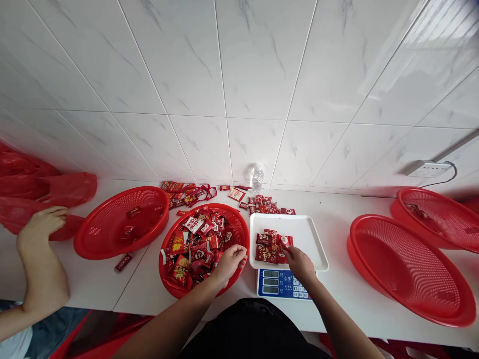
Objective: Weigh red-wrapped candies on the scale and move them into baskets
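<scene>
A white tray (312,239) rests on a blue digital scale (286,284), with several red packets (267,253) on its left half. My right hand (298,262) is over the tray, its fingertips closed at the right side of these packets; what they pinch is too small to make out. My left hand (231,262) is above the right rim of a red basket (245,234) filled with small red packets (198,249). Its thumb and fingers are pinched together, and anything between them is too small to tell.
Another red basket (108,224) with few packets stands left, beside another person's hand (43,224) at red bags (75,189). Loose packets (265,204) and a clear bottle (258,178) are behind. Two red baskets (404,264) (445,214) stand right, below a power strip (428,168).
</scene>
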A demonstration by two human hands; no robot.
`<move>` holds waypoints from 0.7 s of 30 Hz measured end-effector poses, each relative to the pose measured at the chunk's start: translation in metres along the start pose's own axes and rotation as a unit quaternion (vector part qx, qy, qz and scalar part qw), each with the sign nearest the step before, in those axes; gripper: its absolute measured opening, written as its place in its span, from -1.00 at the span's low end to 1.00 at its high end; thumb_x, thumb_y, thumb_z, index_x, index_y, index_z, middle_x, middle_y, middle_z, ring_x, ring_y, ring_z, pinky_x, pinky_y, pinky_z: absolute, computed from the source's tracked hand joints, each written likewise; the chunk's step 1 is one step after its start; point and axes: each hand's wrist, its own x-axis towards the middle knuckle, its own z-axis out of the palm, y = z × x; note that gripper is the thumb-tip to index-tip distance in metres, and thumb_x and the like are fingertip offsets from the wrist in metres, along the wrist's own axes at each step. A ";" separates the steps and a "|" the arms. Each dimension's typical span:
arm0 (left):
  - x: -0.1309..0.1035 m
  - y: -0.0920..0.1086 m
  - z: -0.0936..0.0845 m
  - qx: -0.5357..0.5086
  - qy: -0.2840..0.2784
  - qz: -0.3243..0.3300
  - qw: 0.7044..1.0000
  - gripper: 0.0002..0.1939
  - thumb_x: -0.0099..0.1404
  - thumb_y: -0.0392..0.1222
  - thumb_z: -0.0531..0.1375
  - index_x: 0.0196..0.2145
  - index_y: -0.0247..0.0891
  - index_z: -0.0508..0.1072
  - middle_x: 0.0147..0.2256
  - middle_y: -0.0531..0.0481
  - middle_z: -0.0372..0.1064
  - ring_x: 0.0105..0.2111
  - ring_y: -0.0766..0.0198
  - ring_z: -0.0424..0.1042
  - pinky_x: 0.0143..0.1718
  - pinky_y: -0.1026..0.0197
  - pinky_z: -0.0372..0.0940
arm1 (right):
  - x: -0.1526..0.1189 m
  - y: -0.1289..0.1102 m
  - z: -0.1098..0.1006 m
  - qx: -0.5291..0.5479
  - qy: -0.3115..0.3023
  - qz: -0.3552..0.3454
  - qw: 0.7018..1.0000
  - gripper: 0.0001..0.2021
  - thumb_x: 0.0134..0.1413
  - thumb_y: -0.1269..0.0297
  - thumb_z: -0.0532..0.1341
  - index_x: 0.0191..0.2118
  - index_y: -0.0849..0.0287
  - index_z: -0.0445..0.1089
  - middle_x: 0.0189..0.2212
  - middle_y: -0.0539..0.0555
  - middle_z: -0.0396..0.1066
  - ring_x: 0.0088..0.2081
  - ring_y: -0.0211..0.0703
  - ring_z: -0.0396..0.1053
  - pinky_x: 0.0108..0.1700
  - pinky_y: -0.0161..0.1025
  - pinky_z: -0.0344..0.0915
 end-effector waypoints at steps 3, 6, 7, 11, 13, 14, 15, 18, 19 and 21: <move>0.003 -0.001 -0.009 0.039 0.030 0.001 0.999 -0.70 0.11 0.01 0.14 -0.30 -0.27 0.39 -0.35 -0.04 0.41 -0.37 0.28 0.39 -0.32 0.25 0.27 | 0.006 0.007 0.000 -0.024 0.002 0.002 1.000 -0.68 0.13 0.12 -0.02 -0.10 0.05 0.36 -0.21 0.15 0.43 -0.25 -0.01 0.37 -0.39 -0.22 0.17; 0.004 -0.004 -0.015 0.112 0.047 0.038 0.992 -0.73 0.13 -0.01 0.11 -0.33 -0.26 0.41 -0.33 -0.05 0.43 -0.33 0.25 0.40 -0.26 0.22 0.28 | 0.008 0.010 0.004 -0.039 0.017 -0.003 0.999 -0.57 0.15 0.12 -0.04 0.12 0.02 0.18 -0.06 0.16 0.35 -0.08 0.04 0.31 -0.26 -0.15 0.23; 0.004 -0.006 -0.016 0.140 0.051 0.060 0.987 -0.75 0.14 -0.02 0.10 -0.35 -0.25 0.42 -0.32 -0.05 0.43 -0.31 0.24 0.40 -0.23 0.21 0.28 | 0.007 0.011 0.006 -0.046 0.029 -0.012 0.998 -0.55 0.15 0.11 -0.05 0.15 0.03 0.13 0.00 0.17 0.30 -0.01 0.05 0.26 -0.18 -0.12 0.24; 0.002 -0.012 -0.017 0.216 0.058 0.126 0.966 -0.78 0.18 -0.06 0.07 -0.38 -0.22 0.44 -0.34 -0.03 0.45 -0.28 0.21 0.40 -0.16 0.20 0.25 | 0.008 0.006 0.017 -0.106 0.053 -0.075 0.990 -0.40 0.11 -0.04 0.00 0.24 0.03 -0.02 0.22 0.17 0.00 0.24 0.08 -0.10 0.11 0.01 0.06; 0.001 -0.014 -0.015 0.228 0.051 0.132 0.963 -0.77 0.19 -0.07 0.05 -0.38 -0.22 0.44 -0.35 -0.02 0.45 -0.30 0.21 0.41 -0.19 0.20 0.26 | 0.010 -0.002 0.024 -0.146 0.030 -0.095 0.984 -0.31 0.05 -0.15 0.03 0.27 -0.06 -0.11 0.30 0.12 -0.21 0.30 0.13 -0.32 0.18 0.13 -0.11; 0.001 -0.013 -0.014 0.231 0.047 0.132 0.963 -0.77 0.20 -0.07 0.05 -0.37 -0.22 0.44 -0.35 -0.02 0.45 -0.31 0.21 0.41 -0.21 0.21 0.26 | 0.012 -0.007 0.027 -0.165 0.014 -0.103 0.981 -0.27 0.01 -0.20 0.04 0.27 -0.12 -0.14 0.32 0.09 -0.29 0.30 0.17 -0.40 0.19 0.20 -0.20; 0.002 -0.013 -0.012 0.232 0.043 0.133 0.963 -0.76 0.20 -0.07 0.04 -0.37 -0.22 0.44 -0.35 -0.02 0.45 -0.32 0.22 0.41 -0.22 0.21 0.26 | 0.015 -0.012 0.030 -0.183 0.000 -0.112 0.977 -0.25 -0.03 -0.24 0.05 0.27 -0.17 -0.16 0.33 0.06 -0.34 0.30 0.20 -0.46 0.18 0.26 -0.27; 0.003 -0.009 -0.009 0.227 0.034 0.133 0.964 -0.76 0.19 -0.06 0.05 -0.36 -0.22 0.44 -0.34 -0.03 0.46 -0.31 0.21 0.41 -0.23 0.21 0.26 | 0.024 -0.024 0.037 -0.223 -0.032 -0.137 0.964 -0.21 -0.11 -0.30 0.07 0.25 -0.25 -0.14 0.33 0.03 -0.35 0.29 0.27 -0.53 0.15 0.35 -0.42; 0.003 -0.008 -0.008 0.225 0.034 0.131 0.965 -0.76 0.19 -0.05 0.05 -0.36 -0.22 0.44 -0.34 -0.03 0.46 -0.31 0.21 0.42 -0.22 0.22 0.26 | 0.027 -0.027 0.039 -0.234 -0.037 -0.144 0.961 -0.21 -0.12 -0.30 0.08 0.24 -0.26 -0.13 0.33 0.03 -0.33 0.29 0.28 -0.53 0.14 0.35 -0.45; 0.004 -0.007 -0.009 0.224 0.039 0.126 0.966 -0.76 0.19 -0.04 0.06 -0.36 -0.22 0.44 -0.33 -0.02 0.46 -0.30 0.20 0.42 -0.22 0.21 0.26 | 0.033 -0.029 0.040 -0.250 -0.037 -0.155 0.955 -0.24 -0.12 -0.29 0.09 0.23 -0.27 -0.08 0.32 0.02 -0.25 0.29 0.27 -0.47 0.15 0.32 -0.47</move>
